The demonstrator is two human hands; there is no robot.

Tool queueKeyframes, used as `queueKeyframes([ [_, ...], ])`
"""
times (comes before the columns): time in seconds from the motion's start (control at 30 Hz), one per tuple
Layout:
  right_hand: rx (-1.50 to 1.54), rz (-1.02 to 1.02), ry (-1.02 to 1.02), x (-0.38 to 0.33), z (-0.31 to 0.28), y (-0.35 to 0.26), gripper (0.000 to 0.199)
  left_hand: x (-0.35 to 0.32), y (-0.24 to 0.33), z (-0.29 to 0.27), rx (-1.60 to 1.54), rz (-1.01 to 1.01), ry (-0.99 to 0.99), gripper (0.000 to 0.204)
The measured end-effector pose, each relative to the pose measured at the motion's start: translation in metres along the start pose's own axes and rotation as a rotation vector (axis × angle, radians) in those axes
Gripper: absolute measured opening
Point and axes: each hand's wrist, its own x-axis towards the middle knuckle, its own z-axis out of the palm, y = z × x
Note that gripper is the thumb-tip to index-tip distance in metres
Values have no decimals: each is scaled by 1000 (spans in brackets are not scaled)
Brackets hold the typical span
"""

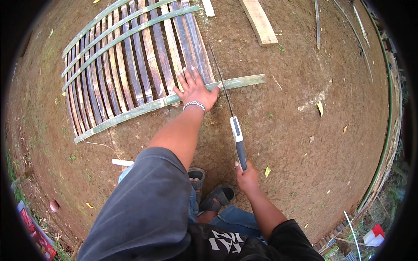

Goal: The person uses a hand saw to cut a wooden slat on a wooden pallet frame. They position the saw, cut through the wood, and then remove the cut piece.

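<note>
Bare brown dirt (283,130) fills the ground under both hands. My left hand (196,90) lies flat, fingers (190,77) spread apart, pressing on the long green split-bamboo strip (244,81) where it crosses the woven panel of flat bamboo slats (130,65). Just right of those fingertips, one thin dark saw blade (221,80) sits across that strip. My right hand (247,177) is wrapped tight around the saw's grey-and-white handle (238,143), well back from the cut. One beaded bracelet (194,105) circles the left wrist. Beyond the fingers I count about a dozen upright slats and four green cross strips. Farther out, one pale wooden plank (260,21) lies flat, and two dark sandals (209,187) show below.
</note>
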Motion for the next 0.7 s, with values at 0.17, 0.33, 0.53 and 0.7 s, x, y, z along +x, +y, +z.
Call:
queueKeyframes([
  [0.17,19,43,-28,-15,6,14,46,-1,2,-3,0,1,-15,106],
  [0.33,67,41,-20,-24,20,36,48,2,-2,3,-6,3,-15,102],
  [0.53,124,-100,-4,55,15,-49,44,9,-4,6,-4,22,16,95],
  [0.7,101,52,-31,-5,17,3,46,-6,-8,7,30,-13,-7,100],
])
